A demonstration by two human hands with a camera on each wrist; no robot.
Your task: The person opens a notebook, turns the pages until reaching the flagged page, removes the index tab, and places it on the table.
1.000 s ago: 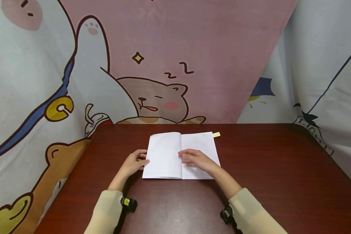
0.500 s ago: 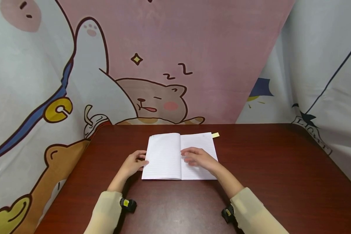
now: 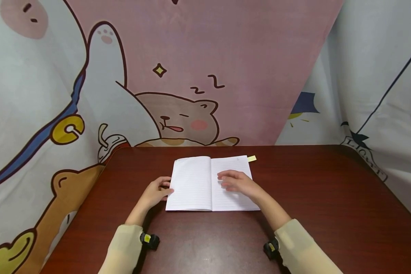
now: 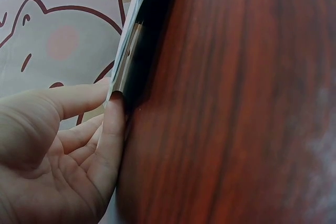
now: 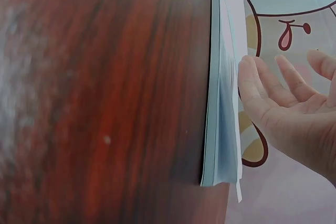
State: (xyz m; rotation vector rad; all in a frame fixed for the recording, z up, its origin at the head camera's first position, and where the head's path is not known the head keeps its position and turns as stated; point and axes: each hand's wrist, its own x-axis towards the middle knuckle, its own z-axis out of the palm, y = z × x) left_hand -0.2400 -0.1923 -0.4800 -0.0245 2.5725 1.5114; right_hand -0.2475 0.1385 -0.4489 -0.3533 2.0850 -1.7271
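An open notebook point(image 3: 191, 184) with white ruled pages lies on the table in the head view. At its left edge my left hand point(image 3: 156, 193) pinches the cover and pages, thumb on top and fingers underneath; the left wrist view shows the thumb and index finger meeting at the notebook's edge point(image 4: 127, 59). Over the right page is my right hand point(image 3: 239, 184), its fingers loosely extended and holding nothing. In the right wrist view those fingers point(image 5: 251, 85) are beside the page surface; whether they touch it I cannot tell.
A yellow sticky tab point(image 3: 252, 158) juts from the notebook's top right corner. The dark red-brown wooden table point(image 3: 322, 198) extends to both sides. Behind it hangs a cartoon-printed cloth point(image 3: 253, 76) that borders the table's back and sides.
My right hand has slid rightward and slightly up, away from the centre fold and across the right page. My left hand keeps its hold at the left edge.
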